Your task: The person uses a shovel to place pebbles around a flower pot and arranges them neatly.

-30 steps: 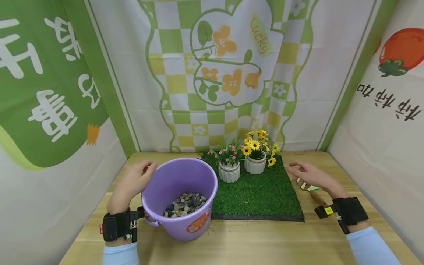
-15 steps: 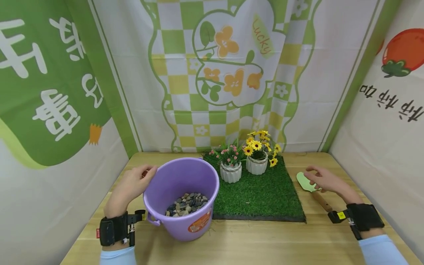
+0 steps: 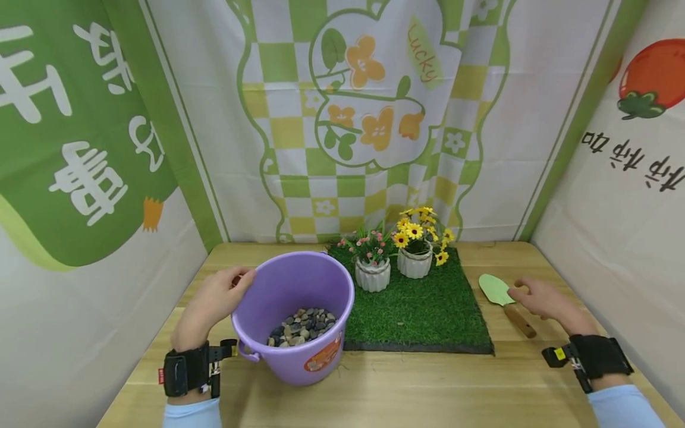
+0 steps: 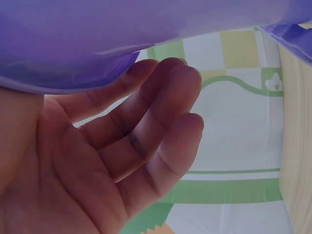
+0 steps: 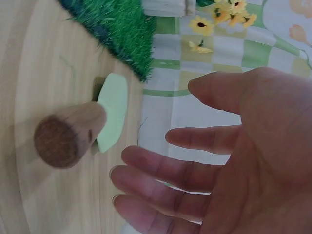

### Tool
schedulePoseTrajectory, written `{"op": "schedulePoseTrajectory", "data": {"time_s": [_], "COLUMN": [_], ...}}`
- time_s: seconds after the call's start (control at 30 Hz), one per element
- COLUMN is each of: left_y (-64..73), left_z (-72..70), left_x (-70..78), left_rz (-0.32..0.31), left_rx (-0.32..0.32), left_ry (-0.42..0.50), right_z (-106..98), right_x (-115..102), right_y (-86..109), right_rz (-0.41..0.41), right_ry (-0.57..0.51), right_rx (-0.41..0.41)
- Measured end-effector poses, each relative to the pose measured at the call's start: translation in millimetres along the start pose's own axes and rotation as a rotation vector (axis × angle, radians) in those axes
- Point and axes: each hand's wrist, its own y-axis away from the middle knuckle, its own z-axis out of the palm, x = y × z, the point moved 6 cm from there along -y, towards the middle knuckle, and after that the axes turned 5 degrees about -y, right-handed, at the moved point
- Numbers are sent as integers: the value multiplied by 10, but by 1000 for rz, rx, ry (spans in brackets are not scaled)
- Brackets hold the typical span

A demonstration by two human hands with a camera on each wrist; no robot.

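Note:
A purple bucket (image 3: 313,272) stands on the left of the table with grey and brown pebbles (image 3: 303,327) on its bottom. At its left rim is my left hand (image 3: 215,300). In the left wrist view, the fingers (image 4: 168,109) curl loosely outside the bucket wall (image 4: 122,29), and the thumb is hidden by the rim. A small hand trowel with a pale green blade (image 3: 495,289) and wooden handle (image 3: 519,321) lies on the right. My right hand (image 3: 551,302) hovers beside it, holding nothing; the right wrist view shows its fingers (image 5: 170,168) spread and relaxed, apart from the handle (image 5: 73,134).
A square of artificial turf (image 3: 412,315) lies between bucket and trowel. Toward its back stand two white pots, one with pink flowers (image 3: 373,274) and one with yellow flowers (image 3: 414,261). Printed cloth (image 3: 358,196) encloses the wooden table (image 3: 417,386) at the back and sides.
My right hand has moved to the right, from the turf's edge to beyond the trowel, uncovering its blade and handle. The left hand has kept its place at the bucket's rim.

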Motion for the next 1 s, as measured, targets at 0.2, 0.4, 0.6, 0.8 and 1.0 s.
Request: {"op": "schedulePoseTrajectory", "data": {"time_s": [0.2,0.4,0.6,0.8,1.0], "left_y": [27,25,-2,2,-7], "left_z": [10,-6,-2,2,6], "left_x": [-7,3,17,4,4], "left_rz": [2,2,7,-4,-11], "left_rx": [-2,12,14,6,-1], "left_ry": [-6,-11,-14,-10,-21], "right_z": [77,185,274,332,384], "right_x": [54,179,306,376,343], "right_y": [-6,-41,-51,-80,-85], "right_rz": [25,104,124,153,154], "right_ry": [54,44,19,46,130], "right_rx": [4,-41,-66,-47,-30]}}
